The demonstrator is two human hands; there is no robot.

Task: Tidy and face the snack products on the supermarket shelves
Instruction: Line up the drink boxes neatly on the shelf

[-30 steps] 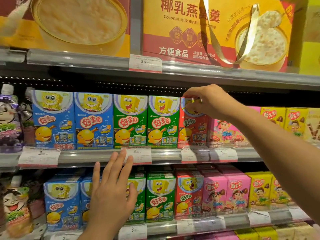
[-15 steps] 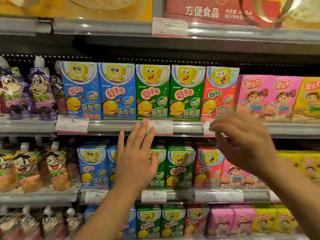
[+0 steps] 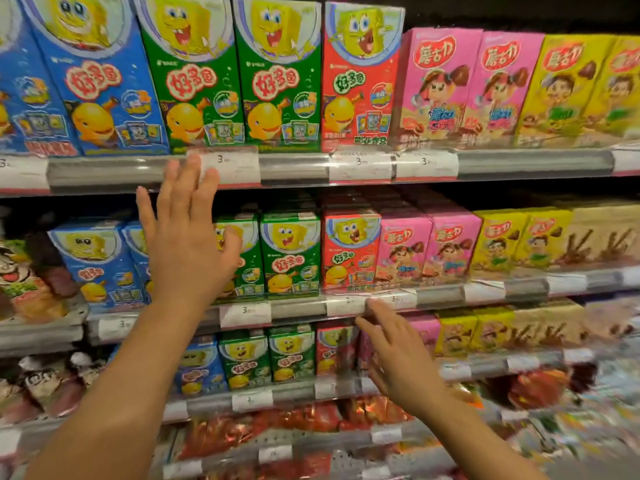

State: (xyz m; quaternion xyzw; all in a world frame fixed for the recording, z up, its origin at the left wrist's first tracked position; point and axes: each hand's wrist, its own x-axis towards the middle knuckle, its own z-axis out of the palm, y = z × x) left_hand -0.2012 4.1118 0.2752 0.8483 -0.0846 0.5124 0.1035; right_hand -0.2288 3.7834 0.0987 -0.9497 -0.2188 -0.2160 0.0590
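Both hands are dropping down the shelving: the right hand [image 3: 398, 358], which half a second ago was hovering level with the upper price rail, is now reaching with straight, spread fingers toward the lower rail [image 3: 440, 297], its fingertips lying just at that rail's edge and holding nothing. The left hand [image 3: 188, 237] is staying raised and flat, fingers wide, its palm hovering in front of the middle-shelf blue boxes [image 3: 93, 261] and green boxes [image 3: 291, 254]; whether it is touching them I cannot tell. The red box [image 3: 349, 249] is standing upright on the middle shelf, up and a little left of the right fingertips, while the red box [image 3: 334, 348] on the shelf below is lying just left of them, behind the rail. The right hand is looking nearer to both red boxes, so the next facing move probably belongs to it, reaching forward and slightly left.
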